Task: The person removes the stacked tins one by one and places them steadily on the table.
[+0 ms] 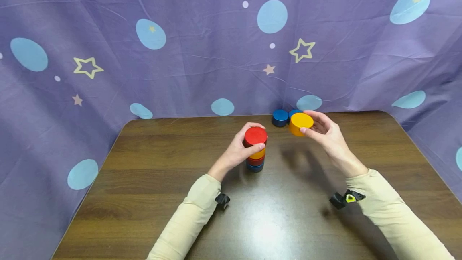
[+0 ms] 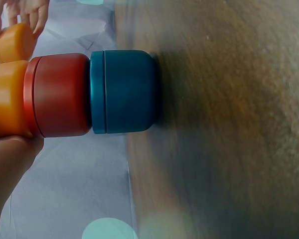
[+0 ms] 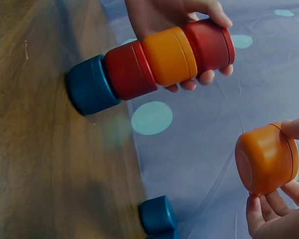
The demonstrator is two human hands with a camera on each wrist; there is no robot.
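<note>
Several round lidded tins stand in an upright stack on the table: a blue tin (image 3: 91,87) at the bottom, a red tin (image 3: 129,72), an orange tin (image 3: 167,57) and another red tin (image 1: 256,136) on top. My left hand (image 1: 236,151) grips the top red tin from the left, thumb at the near side and fingers round the back. To the right of the stack, my right hand (image 1: 335,143) holds a second orange tin (image 1: 301,123) in the air between thumb and fingers. This tin is upright, about level with the stack's top.
Two more blue tins, one on the left (image 1: 280,118) and one partly hidden behind the raised orange tin (image 1: 294,113), stand at the table's back edge. A purple patterned curtain (image 1: 195,63) hangs right behind the brown wooden table (image 1: 151,163).
</note>
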